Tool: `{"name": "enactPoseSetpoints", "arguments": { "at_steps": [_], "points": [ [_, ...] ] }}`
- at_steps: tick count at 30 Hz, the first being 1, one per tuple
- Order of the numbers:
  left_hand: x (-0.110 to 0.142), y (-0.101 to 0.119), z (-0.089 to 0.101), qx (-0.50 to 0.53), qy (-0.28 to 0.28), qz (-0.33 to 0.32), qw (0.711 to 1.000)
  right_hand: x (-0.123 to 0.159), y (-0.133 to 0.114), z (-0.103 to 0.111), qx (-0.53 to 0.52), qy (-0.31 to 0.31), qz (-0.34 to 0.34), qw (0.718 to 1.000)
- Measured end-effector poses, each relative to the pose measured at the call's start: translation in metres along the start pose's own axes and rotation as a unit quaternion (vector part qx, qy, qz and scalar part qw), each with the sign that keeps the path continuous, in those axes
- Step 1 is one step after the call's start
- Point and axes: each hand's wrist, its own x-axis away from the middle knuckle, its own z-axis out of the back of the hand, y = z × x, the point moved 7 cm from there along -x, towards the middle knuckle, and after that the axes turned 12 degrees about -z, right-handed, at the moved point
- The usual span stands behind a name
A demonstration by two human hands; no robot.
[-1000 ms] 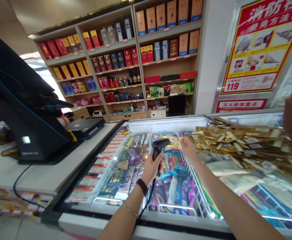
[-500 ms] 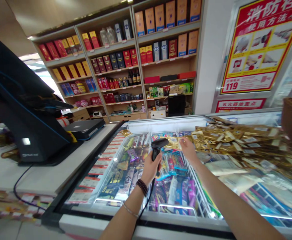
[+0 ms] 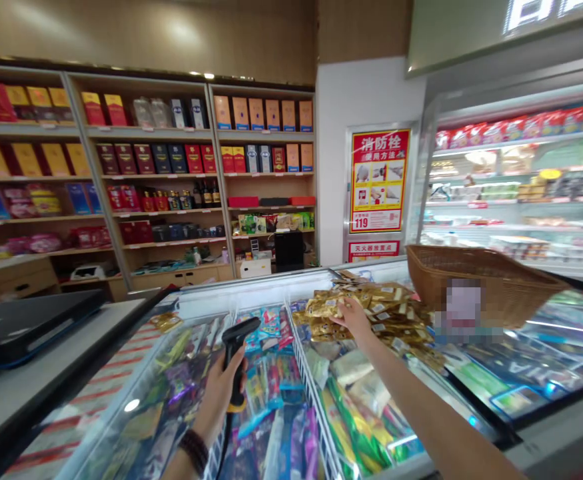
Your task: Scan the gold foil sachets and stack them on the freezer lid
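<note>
Two hands out over the chest freezer (image 3: 211, 300), with one gold packet (image 3: 322, 307) at the right hand (image 3: 355, 317) and one black scanner (image 3: 241, 331) in the left hand (image 3: 220, 385). Key relation: packet immediately left of the right fingertips, near the freezer's far edge, at the left end of a loose pile of gold packets (image 3: 388, 303). Right hand much the nearer, touching; left hand well apart from it, closer to the freezer's near edge.

Right thumb and fingers drawn together, seemingly pinched on the packet's right end; exact grip too small to make out. Long axis of the packet roughly along the far edge, free end pointing toward the freezer's left edge. Lower outline hard to separate from the pile.

Left fingers wrapped firmly round the scanner's handle. Handle close to upright, leaning a little; head stretched across the top, nose aimed right and slightly toward the far edge, roughly at the packet, with a clear gap between. Black cord (image 3: 225, 443) hanging toward the near edge.

Right of the pile, toward the freezer's far right corner, a wicker basket (image 3: 486, 267). Below the hands, bright wrapped packs (image 3: 266, 383) beside a white wire divider (image 3: 305, 377).
</note>
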Motion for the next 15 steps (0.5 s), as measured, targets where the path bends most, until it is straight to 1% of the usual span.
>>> {"name": "enactPoseSetpoints", "arguments": {
  "at_steps": [2, 4, 7, 9, 11, 12, 14, 15],
  "points": [
    [-0.001, 0.003, -0.007, -0.005, -0.001, 0.005, 1.0, -0.009, -0.015, 0.035, 0.011, 0.049, 0.006, 0.999],
    [0.0, 0.006, -0.017, -0.004, 0.004, 0.013, 1.0, -0.013, -0.029, 0.063, 0.03, 0.095, 0.014, 0.995],
    [0.004, 0.008, -0.036, 0.011, 0.001, 0.023, 1.0, -0.008, -0.043, 0.098, 0.075, 0.166, 0.03, 0.983],
    [0.007, 0.008, -0.047, 0.026, -0.002, 0.026, 0.999, 0.003, -0.046, 0.113, 0.106, 0.208, 0.039, 0.972],
    [0.009, 0.005, -0.055, 0.04, -0.004, 0.032, 0.999, 0.016, -0.046, 0.12, 0.135, 0.23, 0.047, 0.963],
    [0.01, 0.004, -0.057, 0.047, -0.005, 0.036, 0.998, 0.023, -0.045, 0.119, 0.148, 0.233, 0.052, 0.96],
    [0.011, 0.001, -0.055, 0.057, -0.009, 0.04, 0.998, 0.035, -0.04, 0.108, 0.172, 0.225, 0.066, 0.957],
    [0.01, 0.0, -0.05, 0.058, -0.006, 0.04, 0.997, 0.04, -0.037, 0.097, 0.182, 0.215, 0.075, 0.956]
  ]
}}
